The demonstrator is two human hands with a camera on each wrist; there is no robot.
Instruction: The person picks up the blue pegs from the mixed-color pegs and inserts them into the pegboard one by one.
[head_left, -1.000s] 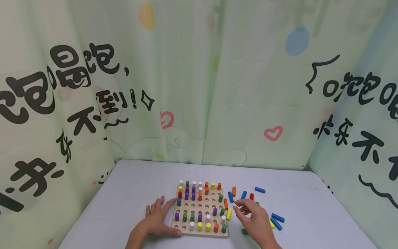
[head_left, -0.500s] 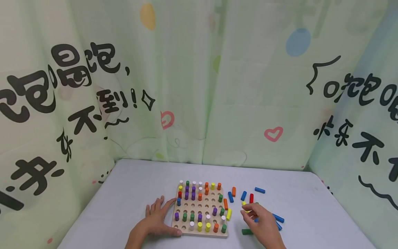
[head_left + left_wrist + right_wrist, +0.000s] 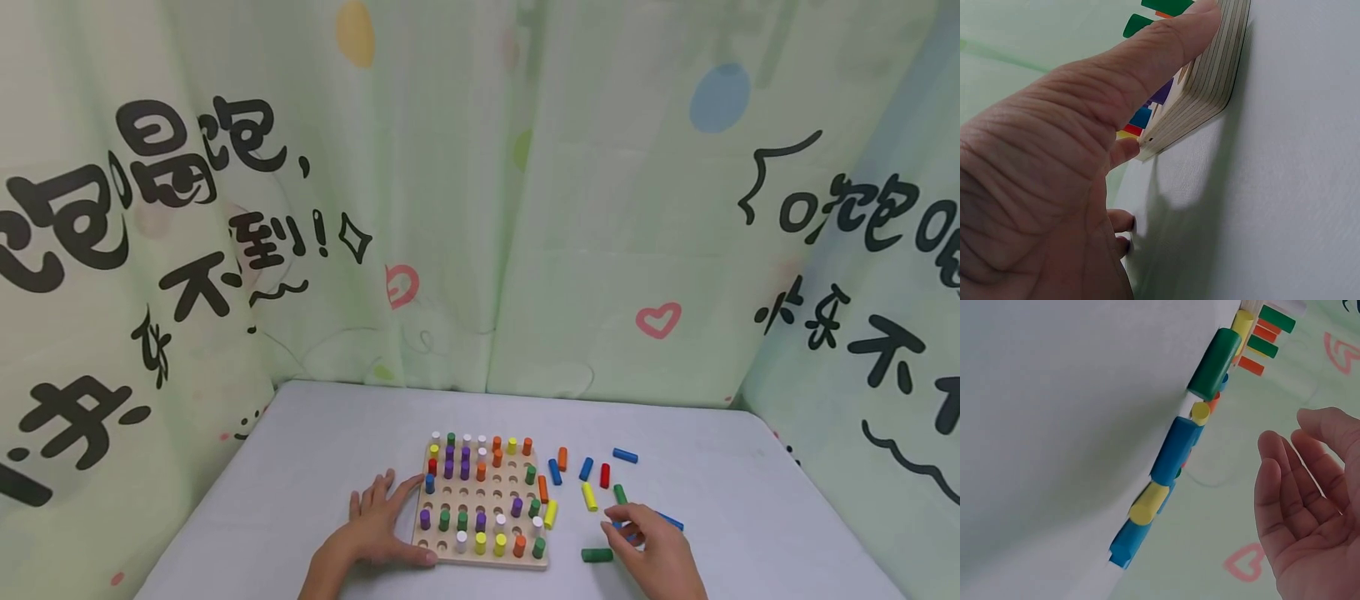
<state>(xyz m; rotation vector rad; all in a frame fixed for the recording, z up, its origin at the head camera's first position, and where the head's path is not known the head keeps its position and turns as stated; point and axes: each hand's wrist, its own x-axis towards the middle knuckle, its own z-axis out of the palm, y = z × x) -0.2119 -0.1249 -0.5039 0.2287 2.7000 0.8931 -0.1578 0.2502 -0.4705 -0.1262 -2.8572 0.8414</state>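
Note:
A wooden pegboard (image 3: 487, 564) stands on the table, partly filled with upright wooden pegs of several colours. My left hand (image 3: 375, 527) rests at its left side, fingers spread. The thumb (image 3: 1172, 47) lies over the near edge in the left wrist view, and the index finger touches the left side. Right of the board, my right hand (image 3: 651, 546) hovers over loose pegs with nothing between its loosely bent fingers. Near its fingertips lie a green peg (image 3: 597, 555) and a blue peg (image 3: 670, 521). The hand overlaps other blue pegs in the head view.
Further loose pegs lie right of the board, among them a yellow peg (image 3: 589, 497), a red peg (image 3: 605, 476) and a blue peg (image 3: 626, 456). A white cloth covers the table (image 3: 337, 433). Printed curtains (image 3: 450, 208) stand behind and at both sides.
My right hand has moved right and toward me, away from the board and over the loose pegs, uncovering a yellow and a green peg. The left hand keeps its place.

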